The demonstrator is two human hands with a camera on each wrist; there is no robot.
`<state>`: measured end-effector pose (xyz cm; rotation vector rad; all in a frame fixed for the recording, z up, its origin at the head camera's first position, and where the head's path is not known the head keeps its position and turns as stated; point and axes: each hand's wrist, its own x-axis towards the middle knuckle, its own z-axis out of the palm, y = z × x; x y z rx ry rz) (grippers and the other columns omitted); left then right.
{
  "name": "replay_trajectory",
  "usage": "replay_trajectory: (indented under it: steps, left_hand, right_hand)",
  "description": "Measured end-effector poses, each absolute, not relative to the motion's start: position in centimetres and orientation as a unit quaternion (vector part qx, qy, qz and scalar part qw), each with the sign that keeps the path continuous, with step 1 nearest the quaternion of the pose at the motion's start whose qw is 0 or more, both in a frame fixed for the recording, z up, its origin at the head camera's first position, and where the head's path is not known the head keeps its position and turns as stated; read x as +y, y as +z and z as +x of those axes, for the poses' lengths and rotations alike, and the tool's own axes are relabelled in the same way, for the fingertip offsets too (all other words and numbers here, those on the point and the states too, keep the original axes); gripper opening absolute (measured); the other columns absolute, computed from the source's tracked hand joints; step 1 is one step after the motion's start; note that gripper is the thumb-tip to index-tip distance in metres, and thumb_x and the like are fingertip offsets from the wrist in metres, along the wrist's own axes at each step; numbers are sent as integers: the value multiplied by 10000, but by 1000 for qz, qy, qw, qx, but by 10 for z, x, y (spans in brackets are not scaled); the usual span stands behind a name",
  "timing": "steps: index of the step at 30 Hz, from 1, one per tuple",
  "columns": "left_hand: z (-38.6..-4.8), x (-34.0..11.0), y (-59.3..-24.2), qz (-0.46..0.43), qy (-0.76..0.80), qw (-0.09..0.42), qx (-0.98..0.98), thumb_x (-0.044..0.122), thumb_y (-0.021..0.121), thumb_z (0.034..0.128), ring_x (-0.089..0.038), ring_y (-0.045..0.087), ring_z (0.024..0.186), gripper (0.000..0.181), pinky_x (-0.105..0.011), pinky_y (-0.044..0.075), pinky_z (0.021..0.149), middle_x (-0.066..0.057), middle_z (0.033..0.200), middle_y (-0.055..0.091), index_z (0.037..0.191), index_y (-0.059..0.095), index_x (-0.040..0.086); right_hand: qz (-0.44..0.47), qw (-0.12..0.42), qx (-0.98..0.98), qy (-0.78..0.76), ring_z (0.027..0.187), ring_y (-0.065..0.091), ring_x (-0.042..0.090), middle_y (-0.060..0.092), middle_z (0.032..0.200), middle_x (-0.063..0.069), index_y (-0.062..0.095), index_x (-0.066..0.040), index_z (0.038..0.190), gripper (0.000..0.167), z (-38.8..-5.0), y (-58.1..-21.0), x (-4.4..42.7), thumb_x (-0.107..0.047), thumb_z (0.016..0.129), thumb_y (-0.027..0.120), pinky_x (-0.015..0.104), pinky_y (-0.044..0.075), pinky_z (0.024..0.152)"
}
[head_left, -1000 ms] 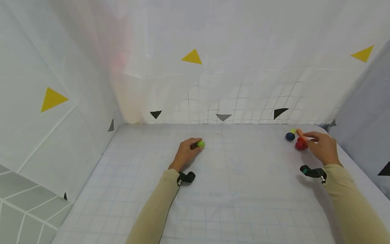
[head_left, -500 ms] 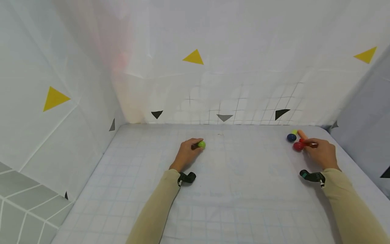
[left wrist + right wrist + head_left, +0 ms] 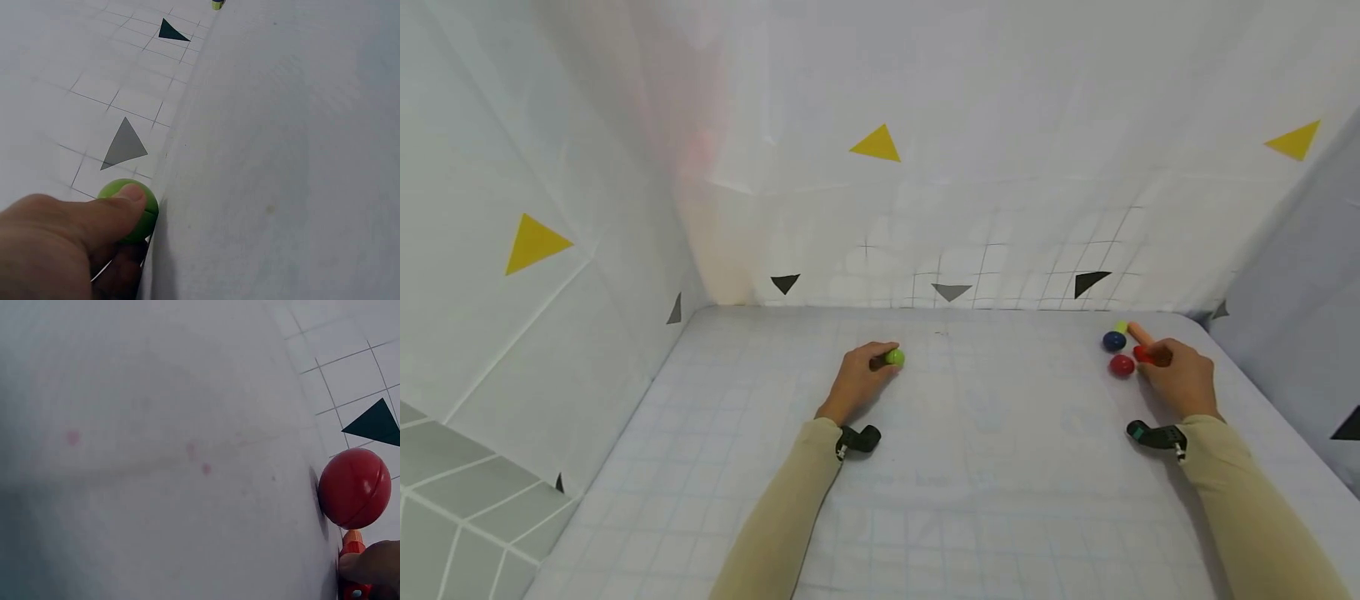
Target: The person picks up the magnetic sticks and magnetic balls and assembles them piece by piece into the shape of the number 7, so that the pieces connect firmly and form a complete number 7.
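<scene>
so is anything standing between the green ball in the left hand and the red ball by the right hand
Nothing visible: the head view shows only table between the green ball and the red ball. The dark blue piece sits just behind the red ball, off the direct line.

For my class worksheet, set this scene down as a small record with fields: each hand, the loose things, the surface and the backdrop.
Left hand: pinches a green ball
Right hand: pinches a small red object
Beside right hand: red ball, not held
Behind red ball: dark blue ball
Far right group also: orange stick-like object, yellow-green object partly hidden
Surface: white table with faint grid lines
Backdrop: white wall covering with yellow, black and grey triangles
Unclear: what the small red object is
</scene>
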<state>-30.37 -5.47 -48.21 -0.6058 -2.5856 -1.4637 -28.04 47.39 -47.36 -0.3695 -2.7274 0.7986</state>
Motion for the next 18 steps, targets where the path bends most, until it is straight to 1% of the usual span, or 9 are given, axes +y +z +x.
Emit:
replay_trajectory:
  steps: [6,12,14,18]
  left_hand:
    - [-305,-55,-483,-201,-478,57,-853,114,762,970,-211,632,1122,432,-348,514,980,-77,1319,674,1390,670,73]
    - [-306,-55,-482,-200,-477,58,-854,108,762,969,-211,630,1115,440,-357,515,974,-81,1324,670,1395,664,61]
    - [-305,-55,-482,-201,-474,59,-855,110,763,969,-209,631,1109,441,-357,516,969,-80,1322,671,1396,664,65]
    - [-304,-54,-482,-202,-469,60,-858,110,760,971,-214,632,1108,436,-361,516,968,-87,1323,672,1394,665,63]
  right_hand:
    - [-151,154,-934,283,1071,511,498,584,1187,358,559,137,1292,368,-279,-474,473,-55,992,650,612,458,892]
    - [-158,172,-929,288,1063,512,483,595,1164,339,580,127,1290,384,-279,-470,473,-114,1003,664,573,439,871]
    - [-161,169,-928,291,1069,515,481,598,1169,338,581,127,1298,391,-278,-469,472,-118,1004,662,545,441,844]
    - [-170,158,-924,304,1061,523,466,599,1192,334,577,121,1325,399,-276,-465,471,-113,1009,645,432,442,767]
